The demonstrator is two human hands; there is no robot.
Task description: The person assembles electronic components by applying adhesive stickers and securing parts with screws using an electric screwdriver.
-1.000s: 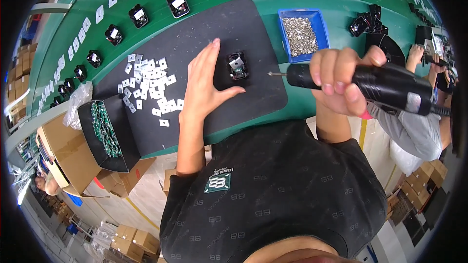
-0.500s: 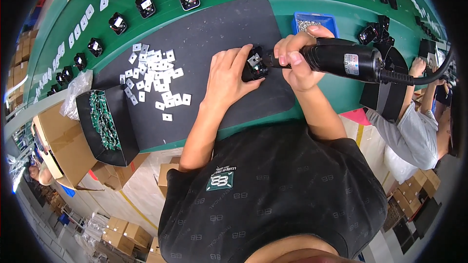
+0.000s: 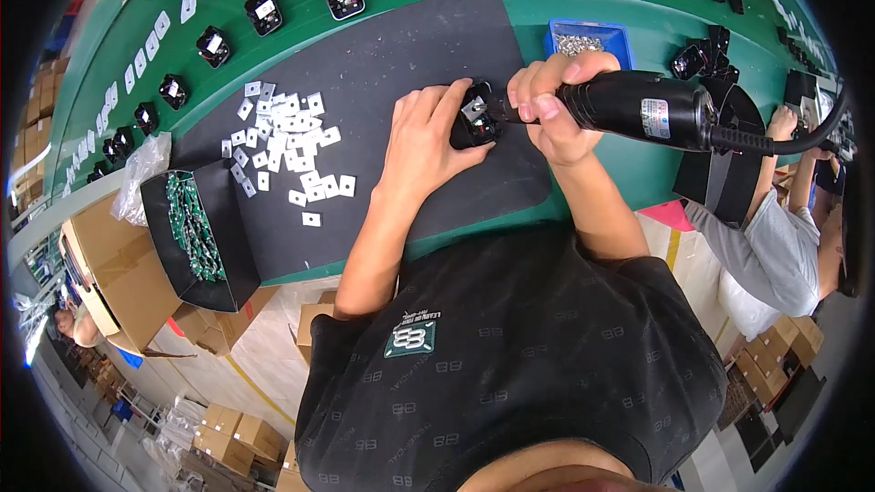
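Two hands now meet over small black housing (image 3: 474, 118) at black mat's (image 3: 365, 64) right part: a second ago driver hung clear right of mat. Left hand (image 3: 424, 132) clamps housing; right hand (image 3: 551, 100) wraps electric screwdriver (image 3: 638, 109), tip on housing, so fastening looks under way. White square plates (image 3: 287, 146) left of housing. Blue screw bin (image 3: 588, 36) beyond mat's right edge. Black tray of green boards (image 3: 196, 228) at mat's left end. White label on driver body.
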